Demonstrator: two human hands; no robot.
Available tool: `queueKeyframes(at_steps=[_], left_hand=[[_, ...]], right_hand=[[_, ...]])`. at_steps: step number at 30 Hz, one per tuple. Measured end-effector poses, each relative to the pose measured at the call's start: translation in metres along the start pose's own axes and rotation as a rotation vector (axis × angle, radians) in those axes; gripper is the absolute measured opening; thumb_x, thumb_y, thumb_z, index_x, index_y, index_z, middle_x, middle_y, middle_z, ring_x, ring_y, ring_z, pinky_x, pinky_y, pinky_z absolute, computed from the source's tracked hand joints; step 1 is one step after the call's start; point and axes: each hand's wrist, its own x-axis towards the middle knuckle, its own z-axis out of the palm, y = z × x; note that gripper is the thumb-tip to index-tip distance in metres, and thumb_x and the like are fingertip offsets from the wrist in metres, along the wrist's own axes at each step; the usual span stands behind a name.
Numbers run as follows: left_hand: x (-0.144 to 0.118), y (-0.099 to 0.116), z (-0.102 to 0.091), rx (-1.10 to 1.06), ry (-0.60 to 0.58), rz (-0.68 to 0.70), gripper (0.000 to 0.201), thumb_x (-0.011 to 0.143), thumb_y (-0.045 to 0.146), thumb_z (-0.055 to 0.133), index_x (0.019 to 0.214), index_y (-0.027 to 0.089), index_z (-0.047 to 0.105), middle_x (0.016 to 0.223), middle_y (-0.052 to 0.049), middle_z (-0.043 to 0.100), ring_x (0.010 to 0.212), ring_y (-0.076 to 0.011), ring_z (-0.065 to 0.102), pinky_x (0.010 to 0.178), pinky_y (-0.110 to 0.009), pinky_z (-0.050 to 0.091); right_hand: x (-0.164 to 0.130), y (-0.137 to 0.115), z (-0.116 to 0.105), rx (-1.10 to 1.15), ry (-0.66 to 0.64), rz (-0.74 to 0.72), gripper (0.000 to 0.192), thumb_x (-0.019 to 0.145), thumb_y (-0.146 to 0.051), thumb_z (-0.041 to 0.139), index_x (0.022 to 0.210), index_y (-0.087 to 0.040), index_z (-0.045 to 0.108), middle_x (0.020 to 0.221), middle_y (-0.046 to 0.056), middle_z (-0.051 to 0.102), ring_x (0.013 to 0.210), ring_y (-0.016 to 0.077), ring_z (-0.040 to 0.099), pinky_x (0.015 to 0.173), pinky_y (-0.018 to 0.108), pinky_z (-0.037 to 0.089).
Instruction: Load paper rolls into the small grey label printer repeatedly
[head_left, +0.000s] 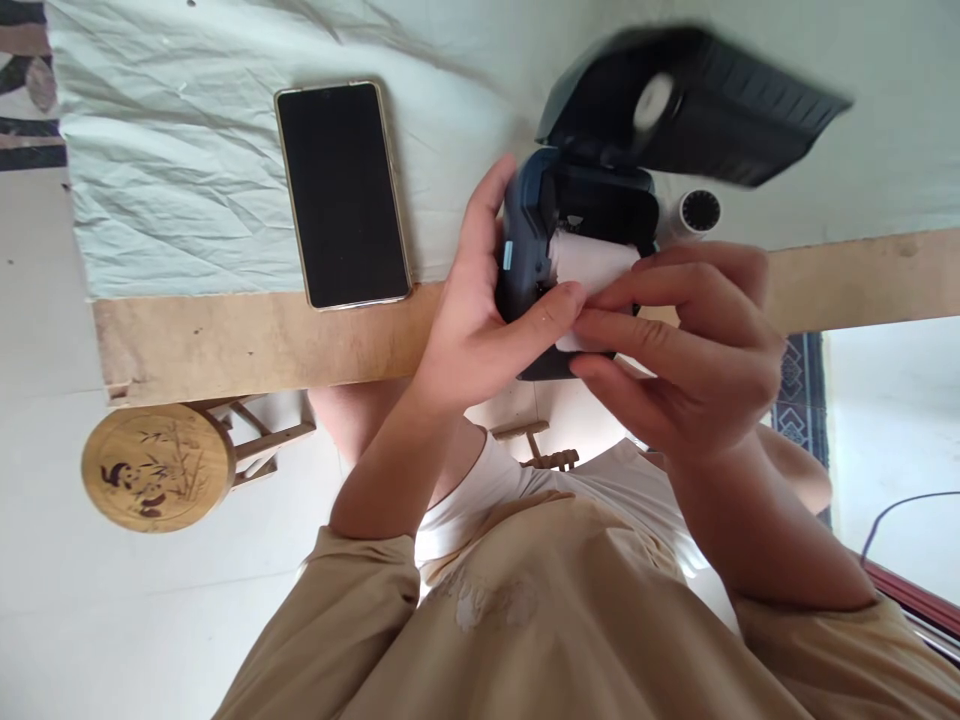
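A dark label printer (pixel 523 225) is at the table's front edge, its black lid (pixel 720 105) swung open toward the back. Inside the printer sits a white paper roll (pixel 592 260). My left hand (pixel 480 310) is wrapped round the printer's left side, with the thumb laid over the paper. From the right, my right hand (pixel 682 350) pinches the paper between its fingertips, close to my left thumb. The lower part of the roll is partly covered by my fingers. Just behind my right hand is a white cylinder with a black round end (pixel 699 212).
A phone with a dark screen (pixel 341 195) lies left of the printer, across the cloth's edge. Wrinkled pale green cloth (pixel 180 160) covers the wooden table (pixel 225 345). Below on the floor stands a round wooden stool (pixel 157 468). A thin cable (pixel 900 502) shows at right.
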Motion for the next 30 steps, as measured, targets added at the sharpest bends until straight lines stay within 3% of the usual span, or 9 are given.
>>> queueKeyframes(at_steps=[3,7,12,19,22,26,30], left_hand=[[0.001,-0.007,-0.002,0.047,-0.01,-0.053,0.079,0.067,0.057,0.066,0.132,0.028,0.033,0.106,-0.002,0.054,0.113,-0.0201,0.053,0.101,-0.034,0.042],[0.001,-0.003,-0.002,0.056,-0.008,-0.047,0.082,0.064,0.054,0.067,0.133,0.028,0.031,0.112,-0.003,0.053,0.111,-0.0204,0.053,0.096,-0.032,0.045],[-0.001,0.004,0.0,0.062,-0.031,-0.06,0.086,0.059,0.045,0.069,0.133,0.028,0.028,0.126,-0.005,0.047,0.106,-0.0193,0.055,0.086,-0.029,0.048],[0.002,0.0,-0.005,0.072,-0.047,-0.017,0.084,0.062,0.053,0.067,0.132,0.029,0.028,0.129,-0.006,0.044,0.12,-0.0243,0.047,0.1,-0.037,0.043],[0.002,-0.003,-0.006,0.099,-0.044,-0.052,0.089,0.061,0.048,0.071,0.135,0.029,0.025,0.129,-0.007,0.046,0.123,-0.0256,0.046,0.104,-0.037,0.04],[0.0,-0.003,-0.005,0.102,-0.052,-0.077,0.091,0.061,0.044,0.071,0.136,0.029,0.023,0.13,-0.007,0.045,0.116,-0.0237,0.05,0.096,-0.035,0.045],[-0.001,-0.001,-0.003,0.128,-0.035,-0.046,0.092,0.061,0.043,0.07,0.138,0.028,0.021,0.127,-0.008,0.045,0.115,-0.024,0.05,0.096,-0.035,0.045]], right_hand=[[-0.007,-0.004,0.0,-0.004,0.086,0.099,0.017,0.082,-0.033,0.057,0.095,-0.025,0.065,0.089,0.002,0.06,0.088,0.016,0.054,0.078,0.037,0.048],[-0.012,-0.007,0.002,0.004,0.115,0.259,0.028,0.07,-0.02,0.069,0.095,-0.021,0.057,0.085,0.003,0.055,0.073,0.0111,0.053,0.059,0.027,0.044],[-0.011,-0.003,0.003,0.016,0.104,0.226,0.042,0.065,-0.018,0.073,0.102,-0.022,0.054,0.095,0.003,0.055,0.076,0.0111,0.055,0.061,0.026,0.047],[-0.008,-0.003,0.001,-0.024,0.057,0.229,0.036,0.072,-0.024,0.068,0.103,-0.025,0.05,0.098,0.005,0.052,0.093,0.0154,0.055,0.066,0.026,0.049],[-0.006,-0.002,0.0,0.013,0.045,0.248,0.041,0.071,-0.026,0.069,0.107,-0.027,0.048,0.102,0.005,0.05,0.09,0.0141,0.055,0.065,0.025,0.048],[-0.006,0.0,0.001,0.072,0.04,0.225,0.05,0.068,-0.023,0.07,0.112,-0.029,0.047,0.104,0.003,0.049,0.079,0.0094,0.053,0.065,0.024,0.047],[-0.011,0.002,0.003,0.134,0.038,0.297,0.075,0.067,-0.029,0.072,0.131,-0.036,0.034,0.101,0.003,0.05,0.076,0.0095,0.051,0.062,0.025,0.046]])
